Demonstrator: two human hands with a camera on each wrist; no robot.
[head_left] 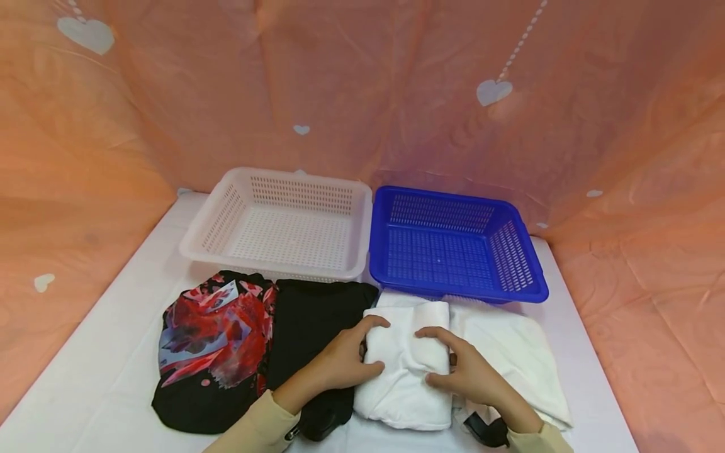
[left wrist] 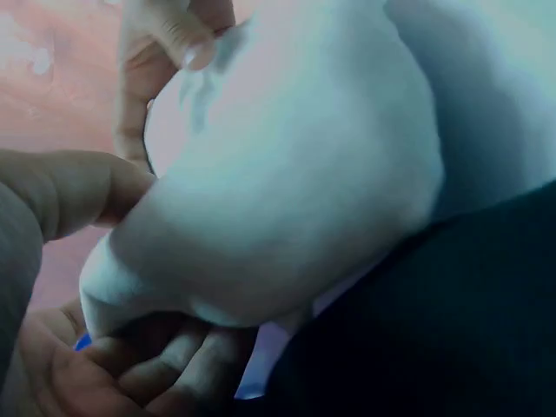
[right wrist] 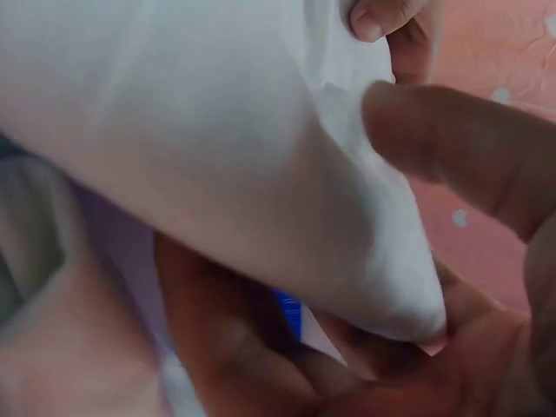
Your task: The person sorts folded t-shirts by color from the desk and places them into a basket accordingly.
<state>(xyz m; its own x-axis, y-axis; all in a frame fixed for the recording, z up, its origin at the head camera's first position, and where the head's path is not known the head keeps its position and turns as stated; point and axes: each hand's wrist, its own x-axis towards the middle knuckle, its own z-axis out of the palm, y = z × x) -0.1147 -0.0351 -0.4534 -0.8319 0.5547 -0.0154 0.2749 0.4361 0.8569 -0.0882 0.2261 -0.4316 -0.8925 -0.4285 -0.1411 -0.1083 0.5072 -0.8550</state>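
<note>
A folded white cloth (head_left: 404,384) is held between my two hands, in the middle foreground of the head view. At its left edge, my left hand (head_left: 342,362) grips it with thumb and index finger on top and the other fingers tucked under, as the left wrist view shows. My right hand (head_left: 472,374) grips the opposite edge in the same way; in the right wrist view its curled fingers (right wrist: 226,321) pass beneath the cloth. A black folded cloth (head_left: 317,314) lies under the left forearm, and a cream-white cloth (head_left: 527,358) spreads beside the right hand.
A black garment with a red floral print (head_left: 221,340) lies at the left. Behind the cloths stand a white perforated basket (head_left: 198,236) and a blue one (head_left: 447,195), side by side. Orange sheeting with hearts (head_left: 340,82) encloses the white table (head_left: 102,352).
</note>
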